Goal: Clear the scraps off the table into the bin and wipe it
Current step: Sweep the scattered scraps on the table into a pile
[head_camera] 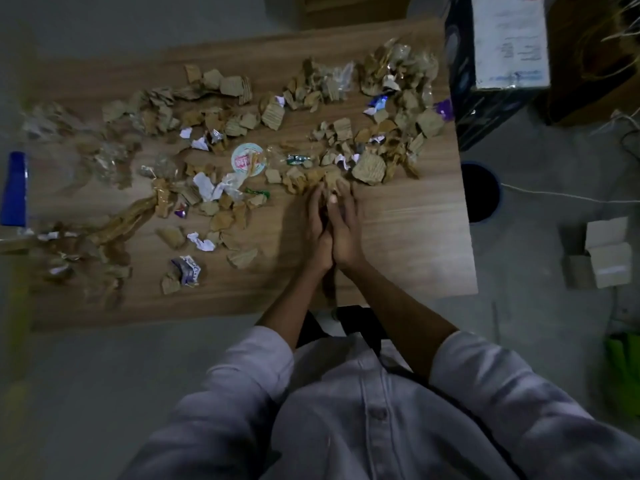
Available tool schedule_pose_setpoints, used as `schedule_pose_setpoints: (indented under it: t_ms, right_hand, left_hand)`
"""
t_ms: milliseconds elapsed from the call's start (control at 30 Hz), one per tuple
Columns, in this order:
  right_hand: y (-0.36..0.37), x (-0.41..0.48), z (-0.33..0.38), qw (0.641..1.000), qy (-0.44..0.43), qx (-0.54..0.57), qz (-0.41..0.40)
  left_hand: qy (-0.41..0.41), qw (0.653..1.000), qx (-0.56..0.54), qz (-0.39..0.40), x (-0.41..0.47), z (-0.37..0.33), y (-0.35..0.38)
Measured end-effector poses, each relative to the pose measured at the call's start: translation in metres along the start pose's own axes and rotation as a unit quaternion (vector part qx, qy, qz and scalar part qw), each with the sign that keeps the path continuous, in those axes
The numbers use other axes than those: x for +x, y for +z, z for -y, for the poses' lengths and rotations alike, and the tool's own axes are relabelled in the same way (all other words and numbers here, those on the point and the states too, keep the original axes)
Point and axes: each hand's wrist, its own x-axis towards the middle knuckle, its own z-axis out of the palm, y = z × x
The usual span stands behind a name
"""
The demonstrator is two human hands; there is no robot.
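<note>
A wooden table [408, 237] is strewn with torn cardboard scraps [369, 168], crumpled white paper [204, 185], sweet wrappers [296, 159] and a round printed lid [247, 159]. My left hand [317, 226] and my right hand [346, 223] lie side by side on the table, their inner edges touching and their fingers stretched forward. The fingertips reach the near edge of a small heap of cardboard pieces [311, 178]. Neither hand plainly grips anything. A dark round bin [479, 192] with a blue rim stands on the floor just past the table's right edge.
A dark box with a white carton on it [498, 57] stands at the table's far right corner. Small cardboard boxes [602, 254] and cables lie on the floor to the right. A blue object [14, 188] is at the left edge. A dark chair [356, 323] is below my arms.
</note>
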Motion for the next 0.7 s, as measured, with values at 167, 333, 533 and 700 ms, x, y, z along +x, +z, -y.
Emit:
schedule_pose_setpoints:
  t_ms: [167,333,533,700]
  right_hand:
    - [0.022,0.01,0.024,0.991,0.017,0.101,0.084]
    - [0.041,0.009,0.064,0.972,-0.01,0.137,0.19]
    - [0.052,0.01,0.077,0.962,0.068,0.158,0.213]
    - [0.033,0.014,0.077,0.956,0.077,0.189,0.212]
  left_hand:
    - [0.026,0.998,-0.014,-0.06,0.011,-0.036,-0.027]
    - [0.053,0.985,0.087,-0.142,0.025,-0.041,-0.068]
    - [-0.073,0.965,0.2,-0.155,0.033,-0.017,-0.096]
    - [-0.09,0.975,0.155,-0.133,0.022,-0.017,-0.107]
